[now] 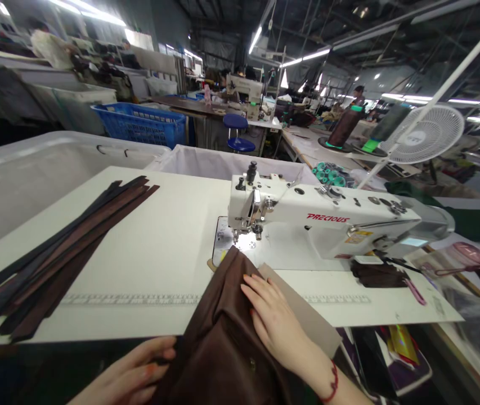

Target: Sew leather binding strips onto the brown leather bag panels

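Note:
A dark brown piece of leather-like material (231,343) hangs over the table's front edge, its narrow upper end touching the sewing machine's needle plate just in front of the presser foot. My right hand (276,320) lies on the material with fingers stretched out flat. Under its right side a greyish-tan panel (303,315) sticks out. My left hand (138,371) is at the material's left edge, below the tabletop; its fingers are loosely bent and apart, with nothing visible between them. Above the material stands the white sewing machine (307,216).
Brown and black strips (75,242) lie in a pile on the white tabletop (172,225), left. A printed ruler (138,300) runs along its front. Small dark strips (378,275) and a pink tool (415,292) lie right. Behind are a white bin (206,157) and fan (425,135).

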`<move>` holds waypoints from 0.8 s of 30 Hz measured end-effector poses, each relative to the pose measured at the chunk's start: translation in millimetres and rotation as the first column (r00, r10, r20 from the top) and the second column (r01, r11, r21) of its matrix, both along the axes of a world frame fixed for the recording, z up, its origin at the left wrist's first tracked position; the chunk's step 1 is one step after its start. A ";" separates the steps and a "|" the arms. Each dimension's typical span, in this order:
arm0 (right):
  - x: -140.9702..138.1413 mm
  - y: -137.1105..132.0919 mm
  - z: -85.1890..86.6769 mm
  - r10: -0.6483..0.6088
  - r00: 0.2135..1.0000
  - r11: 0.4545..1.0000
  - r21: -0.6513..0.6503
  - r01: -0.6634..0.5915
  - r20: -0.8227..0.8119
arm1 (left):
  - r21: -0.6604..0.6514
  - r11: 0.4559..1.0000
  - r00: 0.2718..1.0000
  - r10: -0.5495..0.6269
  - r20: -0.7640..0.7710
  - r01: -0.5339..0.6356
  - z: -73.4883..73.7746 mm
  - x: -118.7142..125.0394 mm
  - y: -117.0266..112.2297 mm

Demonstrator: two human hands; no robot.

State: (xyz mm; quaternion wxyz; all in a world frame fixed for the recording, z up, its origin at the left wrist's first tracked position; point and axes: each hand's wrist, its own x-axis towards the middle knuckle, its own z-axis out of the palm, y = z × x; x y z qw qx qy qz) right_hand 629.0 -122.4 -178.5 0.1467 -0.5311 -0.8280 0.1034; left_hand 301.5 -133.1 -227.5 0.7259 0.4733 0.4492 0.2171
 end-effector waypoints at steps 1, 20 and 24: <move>-3.5 1.2 7.0 0.006 1.000 1.000 0.002 -0.006 -0.019 | -0.088 0.995 0.999 0.038 0.023 -0.036 2.3 8.3 4.0; 12.0 -32.6 19.2 0.077 0.995 0.997 -0.007 -0.077 -0.069 | -0.428 0.899 0.918 0.243 0.314 -0.091 13.0 51.2 -8.5; 71.4 -66.5 11.0 -0.118 0.977 0.983 0.121 0.141 -0.179 | -0.433 0.891 0.949 0.243 0.202 -0.136 -5.3 40.7 -10.1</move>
